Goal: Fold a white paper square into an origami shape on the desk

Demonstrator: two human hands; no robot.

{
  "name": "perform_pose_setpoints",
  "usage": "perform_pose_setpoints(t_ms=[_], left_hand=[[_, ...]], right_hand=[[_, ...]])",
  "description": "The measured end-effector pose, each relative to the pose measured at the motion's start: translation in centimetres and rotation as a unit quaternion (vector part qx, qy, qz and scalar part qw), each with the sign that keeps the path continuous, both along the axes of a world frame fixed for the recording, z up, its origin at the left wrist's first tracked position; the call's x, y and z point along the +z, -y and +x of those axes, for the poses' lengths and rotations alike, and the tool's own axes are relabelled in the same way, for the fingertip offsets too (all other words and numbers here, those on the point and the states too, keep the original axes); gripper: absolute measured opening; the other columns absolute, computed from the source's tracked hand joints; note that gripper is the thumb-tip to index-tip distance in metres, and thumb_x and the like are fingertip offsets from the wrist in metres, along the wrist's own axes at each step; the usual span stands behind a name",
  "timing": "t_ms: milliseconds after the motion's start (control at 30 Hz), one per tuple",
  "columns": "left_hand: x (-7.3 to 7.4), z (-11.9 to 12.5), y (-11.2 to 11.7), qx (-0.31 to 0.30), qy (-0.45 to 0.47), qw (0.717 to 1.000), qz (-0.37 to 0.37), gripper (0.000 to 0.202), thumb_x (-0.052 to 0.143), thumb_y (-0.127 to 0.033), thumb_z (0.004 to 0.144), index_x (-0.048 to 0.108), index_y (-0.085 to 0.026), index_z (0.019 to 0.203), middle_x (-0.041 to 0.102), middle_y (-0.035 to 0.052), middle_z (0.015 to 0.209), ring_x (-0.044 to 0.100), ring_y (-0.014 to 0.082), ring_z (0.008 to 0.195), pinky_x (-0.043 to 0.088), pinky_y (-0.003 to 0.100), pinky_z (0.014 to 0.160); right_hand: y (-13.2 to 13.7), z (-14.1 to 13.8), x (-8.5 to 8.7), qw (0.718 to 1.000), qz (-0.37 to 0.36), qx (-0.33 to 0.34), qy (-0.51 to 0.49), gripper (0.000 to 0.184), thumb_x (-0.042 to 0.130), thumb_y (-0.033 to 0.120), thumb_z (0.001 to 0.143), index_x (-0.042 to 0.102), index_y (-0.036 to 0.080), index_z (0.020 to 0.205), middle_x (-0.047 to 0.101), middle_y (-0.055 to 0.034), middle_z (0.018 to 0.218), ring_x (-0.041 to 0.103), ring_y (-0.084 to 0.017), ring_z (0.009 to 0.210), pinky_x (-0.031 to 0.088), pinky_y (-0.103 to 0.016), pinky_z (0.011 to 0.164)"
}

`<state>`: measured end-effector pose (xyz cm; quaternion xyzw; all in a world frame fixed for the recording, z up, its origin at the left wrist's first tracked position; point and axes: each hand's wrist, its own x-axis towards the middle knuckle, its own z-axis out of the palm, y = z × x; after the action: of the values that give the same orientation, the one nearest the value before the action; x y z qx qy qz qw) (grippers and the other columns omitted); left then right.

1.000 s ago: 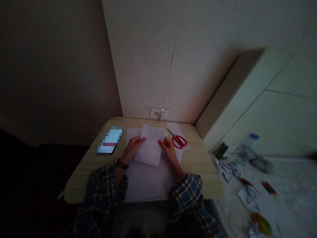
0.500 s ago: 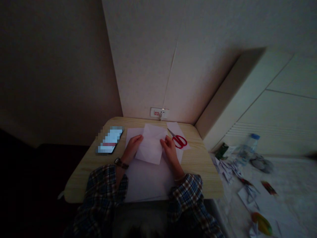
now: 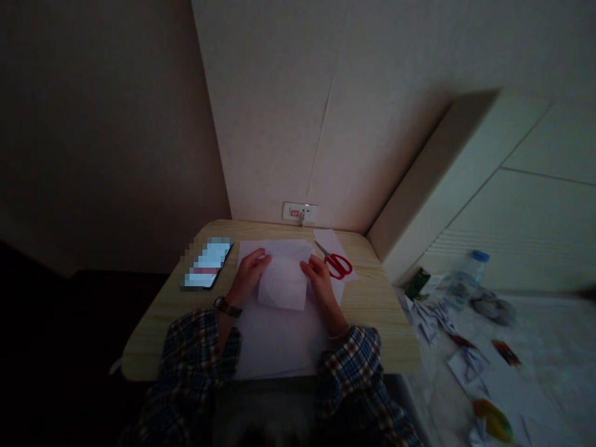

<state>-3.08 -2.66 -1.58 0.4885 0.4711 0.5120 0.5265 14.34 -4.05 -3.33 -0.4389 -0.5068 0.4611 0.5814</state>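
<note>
A folded white paper (image 3: 284,282) lies on a larger white sheet (image 3: 279,335) on a small wooden table (image 3: 158,323). My left hand (image 3: 251,273) grips the paper's left edge, fingers curled over it. On the right edge my right hand (image 3: 319,276) pinches the same paper. Both wrists come out of plaid sleeves, and a watch (image 3: 227,306) sits on the left one.
Red-handled scissors (image 3: 336,263) lie just right of my right hand. A lit phone (image 3: 207,263) rests at the table's left. A wall socket (image 3: 300,212) is behind. To the right, a pale surface holds paper scraps (image 3: 431,316), a plastic bottle (image 3: 465,276) and small clutter.
The paper stood tilted a second ago. It now lies squarer and lower on the sheet, with its upper part folded down. Both hands stayed on its edges.
</note>
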Motion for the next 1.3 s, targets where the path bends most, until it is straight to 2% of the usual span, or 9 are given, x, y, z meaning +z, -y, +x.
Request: perform_pose_setpoints(t_ms=[100, 367, 533, 667, 767, 900, 1000, 1133, 1300], left_hand=[[0.3, -0.1, 0.2, -0.046, 0.012, 0.999, -0.011, 0.03, 0.063, -0.04, 0.064, 0.058, -0.017, 0.081, 0.057, -0.0021, 0.064, 0.052, 0.0123, 0.057, 0.037, 0.021, 0.049], [0.9, -0.4, 0.4, -0.102, 0.059, 0.993, -0.024, 0.029, 0.048, -0.043, 0.073, 0.06, -0.017, 0.075, 0.063, 0.004, 0.08, 0.059, 0.0181, 0.074, 0.044, 0.025, 0.058], [0.3, -0.1, 0.2, -0.125, -0.063, 0.99, -0.02, 0.028, 0.064, -0.042, 0.065, 0.06, -0.018, 0.079, 0.064, 0.0025, 0.077, 0.059, 0.0188, 0.075, 0.042, 0.023, 0.058], [-0.9, 0.1, -0.3, -0.165, -0.058, 0.984, -0.042, 0.043, 0.074, -0.036, 0.054, 0.058, -0.018, 0.09, 0.068, 0.0039, 0.085, 0.063, 0.0212, 0.077, 0.046, 0.028, 0.064], [-1.2, 0.0, -0.5, -0.116, -0.056, 0.991, -0.032, 0.043, 0.073, -0.035, 0.054, 0.06, -0.017, 0.09, 0.068, 0.0052, 0.088, 0.062, 0.0221, 0.082, 0.046, 0.029, 0.068], [-0.9, -0.3, -0.4, -0.047, -0.006, 0.999, -0.013, 0.037, 0.071, -0.036, 0.06, 0.059, -0.016, 0.088, 0.066, 0.0037, 0.09, 0.061, 0.0187, 0.083, 0.045, 0.025, 0.069], [-0.7, -0.4, -0.2, -0.02, 0.043, 0.999, -0.017, 0.037, 0.069, -0.035, 0.062, 0.058, -0.015, 0.09, 0.065, 0.0038, 0.091, 0.06, 0.0166, 0.081, 0.045, 0.023, 0.065], [-0.6, -0.2, -0.1, -0.007, 0.071, 0.997, -0.027, 0.037, 0.069, -0.037, 0.062, 0.056, -0.015, 0.089, 0.063, 0.0038, 0.088, 0.059, 0.0163, 0.078, 0.045, 0.023, 0.063], [-0.6, 0.1, -0.3, -0.014, -0.006, 1.0, 0.01, 0.037, 0.068, -0.038, 0.062, 0.056, -0.016, 0.089, 0.064, 0.0035, 0.089, 0.06, 0.0186, 0.082, 0.046, 0.026, 0.067]], right_hand=[[0.0, 0.3, 0.0, 0.999, 0.025, -0.029, 0.019, 0.014, 0.057, 0.029, 0.07, 0.067, 0.022, 0.076, 0.066, -0.0012, 0.078, 0.057, -0.018, 0.074, 0.045, -0.027, 0.065], [0.7, 0.2, 1.0, 0.995, 0.048, 0.029, 0.085, 0.024, 0.049, 0.018, 0.069, 0.072, 0.023, 0.076, 0.07, -0.0021, 0.082, 0.061, -0.02, 0.082, 0.045, -0.031, 0.075], [0.5, 0.0, 0.7, 0.993, 0.057, 0.043, 0.096, 0.026, 0.049, 0.017, 0.069, 0.07, 0.023, 0.084, 0.069, -0.0026, 0.088, 0.06, -0.02, 0.086, 0.044, -0.031, 0.079], [0.4, 0.1, 0.6, 0.995, 0.049, 0.0, 0.087, 0.031, 0.051, 0.024, 0.074, 0.063, 0.024, 0.104, 0.064, -0.0025, 0.102, 0.057, -0.019, 0.091, 0.045, -0.029, 0.078], [0.4, 0.4, 0.6, 0.995, 0.019, -0.052, 0.085, 0.03, 0.044, 0.038, 0.083, 0.061, 0.025, 0.104, 0.061, -0.0029, 0.099, 0.056, -0.018, 0.089, 0.045, -0.028, 0.075], [0.4, 0.6, 0.4, 0.999, -0.027, -0.022, 0.016, 0.043, 0.034, 0.053, 0.085, 0.058, 0.025, 0.107, 0.06, -0.0034, 0.089, 0.058, -0.017, 0.08, 0.047, -0.027, 0.064], [0.2, 0.4, 0.2, 0.999, -0.031, 0.008, 0.021, 0.036, 0.051, 0.051, 0.077, 0.061, 0.022, 0.096, 0.061, -0.0037, 0.092, 0.058, -0.017, 0.076, 0.045, -0.024, 0.056], [-0.2, 0.0, -0.2, 0.995, -0.059, 0.058, 0.053, 0.034, 0.06, 0.046, 0.071, 0.061, 0.02, 0.092, 0.059, 0.0005, 0.069, 0.051, -0.011, 0.051, 0.04, -0.023, 0.049], [-0.5, 0.2, -0.6, 0.995, -0.046, 0.015, 0.084, 0.028, 0.063, 0.04, 0.07, 0.063, 0.018, 0.087, 0.063, -0.0028, 0.077, 0.054, -0.013, 0.058, 0.042, -0.024, 0.053]])
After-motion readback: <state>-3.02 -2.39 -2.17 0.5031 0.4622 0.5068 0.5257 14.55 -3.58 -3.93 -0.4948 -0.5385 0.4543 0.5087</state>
